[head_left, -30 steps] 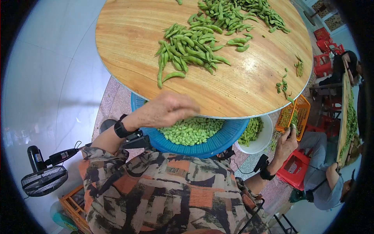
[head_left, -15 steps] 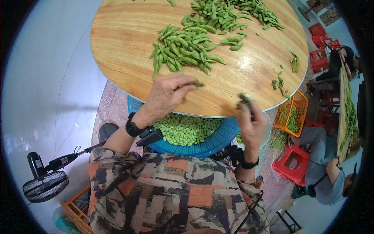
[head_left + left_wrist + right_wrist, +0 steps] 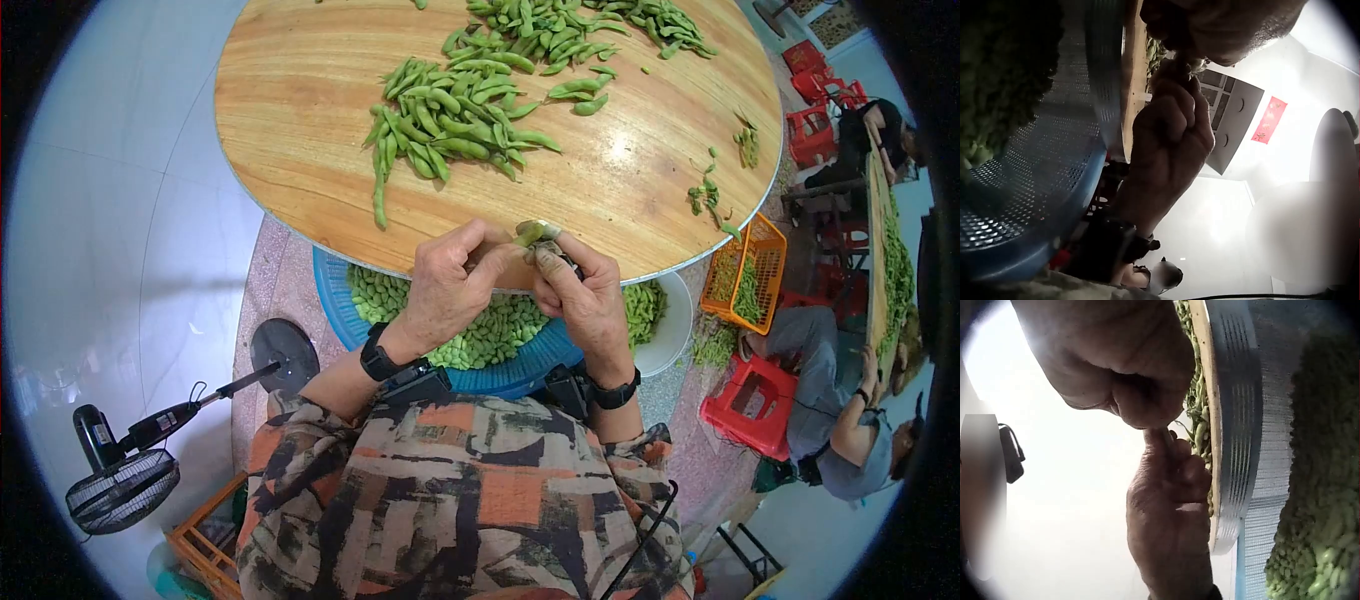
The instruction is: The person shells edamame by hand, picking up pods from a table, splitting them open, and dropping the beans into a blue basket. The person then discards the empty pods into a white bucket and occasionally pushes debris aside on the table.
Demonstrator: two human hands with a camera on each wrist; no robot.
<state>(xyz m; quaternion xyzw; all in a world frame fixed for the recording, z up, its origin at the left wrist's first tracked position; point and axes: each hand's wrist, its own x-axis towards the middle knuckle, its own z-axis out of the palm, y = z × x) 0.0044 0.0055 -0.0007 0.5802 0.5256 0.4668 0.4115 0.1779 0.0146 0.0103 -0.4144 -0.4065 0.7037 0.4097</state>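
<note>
My left hand (image 3: 450, 285) pinches a green soybean pod (image 3: 530, 233) between thumb and forefinger, over the table's near edge. Close against it, my right hand (image 3: 588, 305) has its fingers curled round a small dark tool (image 3: 572, 262), its thumb and forefinger at the pod's end. Most of that tool is hidden, and I cannot tell its kind. Both wrist views show the two hands meeting at the fingertips. Below the hands, a blue plastic basket (image 3: 335, 300) holds many shelled green beans (image 3: 380, 290). A heap of pods (image 3: 440, 115) lies on the round wooden table (image 3: 310, 150).
To the right of the basket stands a white bucket (image 3: 678, 325) with green pods in it. Beyond are an orange crate (image 3: 772, 268) and a red stool (image 3: 750, 415). A black fan (image 3: 125, 490) is at the left. Another person (image 3: 850, 450) sits at the far right.
My right hand has come in from above the orange crate, with the dark tool, to meet my left. The left hand has picked up a pod and moved right.
</note>
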